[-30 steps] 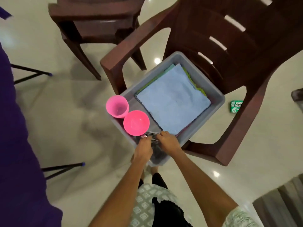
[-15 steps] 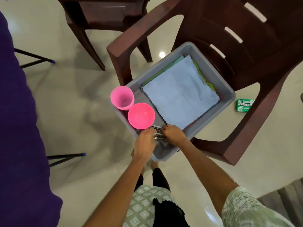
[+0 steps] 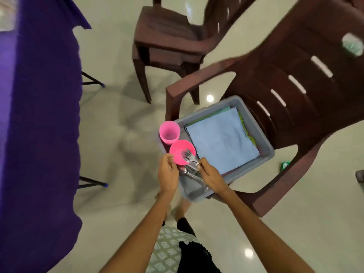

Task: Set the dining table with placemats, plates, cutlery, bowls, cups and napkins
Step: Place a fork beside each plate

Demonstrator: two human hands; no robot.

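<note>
We look down past a patterned top and two bare forearms to our hands at the near end of a grey tub (image 3: 264,148). Our right hand (image 3: 211,177) pinches a bundle of metal cutlery (image 3: 190,161), forks with their tines fanned out over the pink bowl (image 3: 178,151) and at least one spoon lower in the bunch; the handles run back under the fingers, over the tub's near corner. Our left hand (image 3: 167,173) sits just beside it, fingers curled, thumb side against the bowl's near rim. Whether it grips the bowl or the cutlery, we cannot tell; the frame is blurred there.

The pink bowl stands at the tub's left edge, and just beyond it, touching or nearly so, is a pink cup (image 3: 169,132), upright, mouth open to us. Filling the rest of the tub is a stack of folded napkins (image 3: 220,142), a pale blue one on top, green and yellow edges peeking out along the far and right sides.

The tub rests on the seat of a brown plastic armchair (image 3: 295,79). On the floor to its right lies a small green packet (image 3: 284,165), partly hidden. Off to our left hangs a purple tablecloth (image 3: 39,115), dark table legs showing beneath. Farther out, a second brown chair (image 3: 167,38) stands on the glossy pale floor.
</note>
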